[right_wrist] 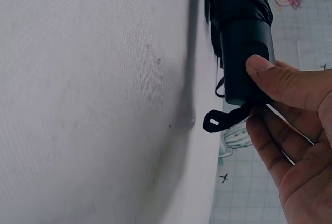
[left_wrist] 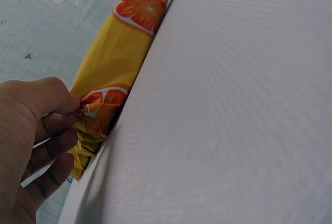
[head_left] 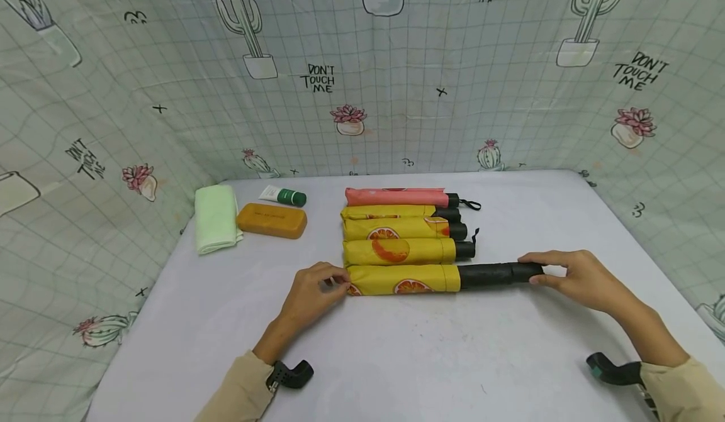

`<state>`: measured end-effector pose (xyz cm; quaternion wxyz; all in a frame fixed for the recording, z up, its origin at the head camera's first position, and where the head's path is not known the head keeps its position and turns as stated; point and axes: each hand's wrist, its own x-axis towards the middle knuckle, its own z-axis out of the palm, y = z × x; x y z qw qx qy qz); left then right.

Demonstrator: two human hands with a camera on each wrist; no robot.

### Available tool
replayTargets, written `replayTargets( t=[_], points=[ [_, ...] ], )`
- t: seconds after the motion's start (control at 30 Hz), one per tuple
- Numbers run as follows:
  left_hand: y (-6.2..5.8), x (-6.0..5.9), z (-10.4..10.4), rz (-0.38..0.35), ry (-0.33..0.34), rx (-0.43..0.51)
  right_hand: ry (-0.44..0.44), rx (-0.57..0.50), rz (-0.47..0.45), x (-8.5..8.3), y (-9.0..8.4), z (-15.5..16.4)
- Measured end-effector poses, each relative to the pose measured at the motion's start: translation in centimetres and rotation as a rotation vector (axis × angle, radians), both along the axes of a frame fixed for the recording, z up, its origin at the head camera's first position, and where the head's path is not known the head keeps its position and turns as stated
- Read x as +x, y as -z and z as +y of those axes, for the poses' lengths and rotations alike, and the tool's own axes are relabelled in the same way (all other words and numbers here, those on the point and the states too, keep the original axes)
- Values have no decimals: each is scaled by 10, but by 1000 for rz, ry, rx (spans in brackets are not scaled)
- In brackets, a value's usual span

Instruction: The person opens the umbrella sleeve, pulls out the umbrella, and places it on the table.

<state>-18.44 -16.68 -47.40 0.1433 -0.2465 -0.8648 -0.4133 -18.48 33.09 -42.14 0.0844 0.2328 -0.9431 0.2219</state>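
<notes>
A folded umbrella lies across the white table [head_left: 396,359], half inside a yellow orange-print sleeve [head_left: 403,279]; its black body and handle [head_left: 498,274] stick out to the right. My left hand [head_left: 317,290] pinches the sleeve's closed left end [left_wrist: 91,112] between thumb and fingers. My right hand [head_left: 572,274] grips the black handle end [right_wrist: 244,47], thumb on top, with a black wrist strap [right_wrist: 223,120] dangling below it. Behind this umbrella lie several sleeved umbrellas in a row, three yellow [head_left: 396,251] and one pink [head_left: 396,196].
At the back left lie a folded green towel [head_left: 215,217], an orange case [head_left: 271,220] and a white tube with a green cap [head_left: 283,195]. A cactus-print cloth [head_left: 362,63] walls in the table on three sides.
</notes>
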Motion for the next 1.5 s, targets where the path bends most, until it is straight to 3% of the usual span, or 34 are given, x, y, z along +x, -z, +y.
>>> replayTargets(
  t=[0.53, 1.5],
  points=[
    [2, -1, -1, 19, 14, 5, 32, 33, 12, 3, -3, 23],
    [-1, 0, -1, -6, 18, -4, 97, 66, -55, 11, -10, 57]
  ],
)
